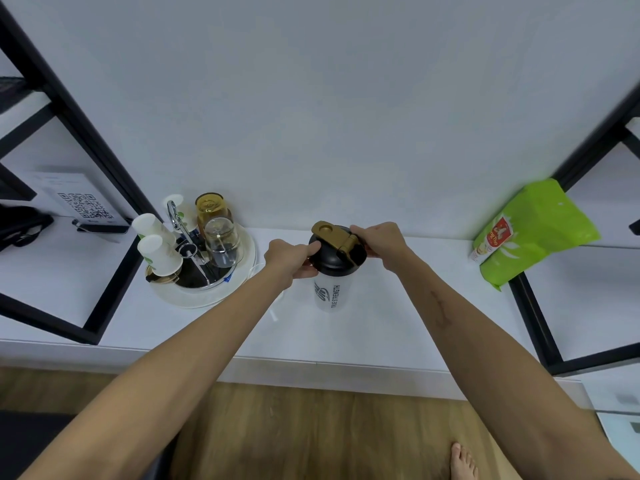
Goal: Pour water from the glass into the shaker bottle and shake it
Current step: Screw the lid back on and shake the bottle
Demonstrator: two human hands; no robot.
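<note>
Surface (398, 306) is carrying the shaker bottle (333, 271) upright at centre: frosted body, black lid (334, 258), gold flip cap. Left hand (292, 259) grip closing at 9 o'clock, right hand (377, 242) at 3. Tray (207, 296) sitting at 9; front edge open.

The left hand (289, 259) hides the shaker bottle (331, 271)'s nine o'clock side. Print on the green bag (530, 233) at three o'clock is too small to read. The picture's left edge cuts off a black object (20, 225).

Single head-worn wide-angle view, looking forward and steeply down over both outstretched forearms. White counter (398, 306) sits mid-frame at arm's reach, wall (329, 98) fills the far half, wood floor (294, 427) nearest. Strong edge distortion bends the side shelf frames (86, 133).
</note>
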